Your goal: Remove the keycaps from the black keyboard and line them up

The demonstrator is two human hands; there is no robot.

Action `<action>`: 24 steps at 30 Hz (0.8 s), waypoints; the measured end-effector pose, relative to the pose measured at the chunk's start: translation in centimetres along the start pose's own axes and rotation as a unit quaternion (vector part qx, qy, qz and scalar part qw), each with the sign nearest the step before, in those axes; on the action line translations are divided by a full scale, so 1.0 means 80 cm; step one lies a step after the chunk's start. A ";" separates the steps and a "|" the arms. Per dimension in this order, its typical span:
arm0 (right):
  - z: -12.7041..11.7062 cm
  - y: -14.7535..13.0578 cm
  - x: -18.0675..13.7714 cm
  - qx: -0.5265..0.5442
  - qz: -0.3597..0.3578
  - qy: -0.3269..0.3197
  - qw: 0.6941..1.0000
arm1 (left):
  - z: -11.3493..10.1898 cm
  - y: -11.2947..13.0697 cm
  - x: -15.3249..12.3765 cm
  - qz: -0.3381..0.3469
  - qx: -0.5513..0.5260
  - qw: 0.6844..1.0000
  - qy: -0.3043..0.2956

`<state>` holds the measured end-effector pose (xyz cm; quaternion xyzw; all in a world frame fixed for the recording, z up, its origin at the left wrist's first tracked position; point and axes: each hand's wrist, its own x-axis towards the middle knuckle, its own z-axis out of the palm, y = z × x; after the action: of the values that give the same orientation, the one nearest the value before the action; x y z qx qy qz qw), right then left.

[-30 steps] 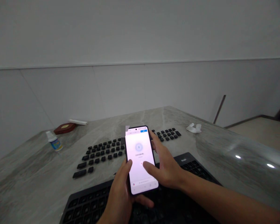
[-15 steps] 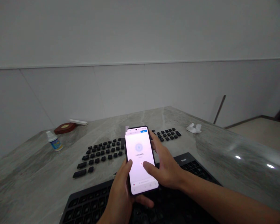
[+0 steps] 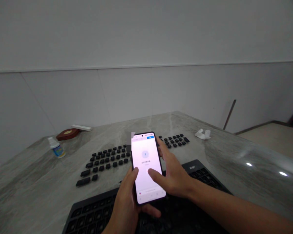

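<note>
A lit smartphone (image 3: 146, 182) is held upright between both hands, its pale screen showing a round icon with a line of text under it. My left hand (image 3: 127, 198) grips the lower left edge, thumb at the screen's side and a finger under the bottom. Along the right edge, my right hand (image 3: 173, 175) is closed around the phone, its thumb over the middle of the screen. Below lies a black keyboard (image 3: 88, 211) with keycaps removed, partly covered by my hands. Loose black keycaps (image 3: 108, 159) stand in rows behind it, some hidden by the phone.
On the left of the marble-patterned table (image 3: 34, 191) stands a small white-capped bottle (image 3: 57, 148). Behind it are a dark red wooden object (image 3: 67, 134) and a white strip (image 3: 81, 127). Crumpled white tissue (image 3: 203, 134) lies at the right. A wall (image 3: 127, 94) borders the back.
My right thumb has shifted slightly left over the screen, and a small reddish mark beside it no longer shows. Both hands keep their hold on the phone.
</note>
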<state>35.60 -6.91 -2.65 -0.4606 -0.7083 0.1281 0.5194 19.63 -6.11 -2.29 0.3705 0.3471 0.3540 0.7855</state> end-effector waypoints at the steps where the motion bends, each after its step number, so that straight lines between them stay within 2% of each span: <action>1: 0.000 0.000 0.000 0.001 0.002 0.000 1.000 | 0.000 0.000 0.000 0.000 0.001 1.000 0.001; 24: -0.002 0.002 0.000 0.012 -0.032 0.011 0.999 | -0.001 0.000 0.000 0.000 0.005 1.000 -0.002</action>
<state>35.81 -6.86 -2.72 -0.4327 -0.7152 0.1147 0.5367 19.58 -6.10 -2.31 0.3750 0.3476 0.3513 0.7843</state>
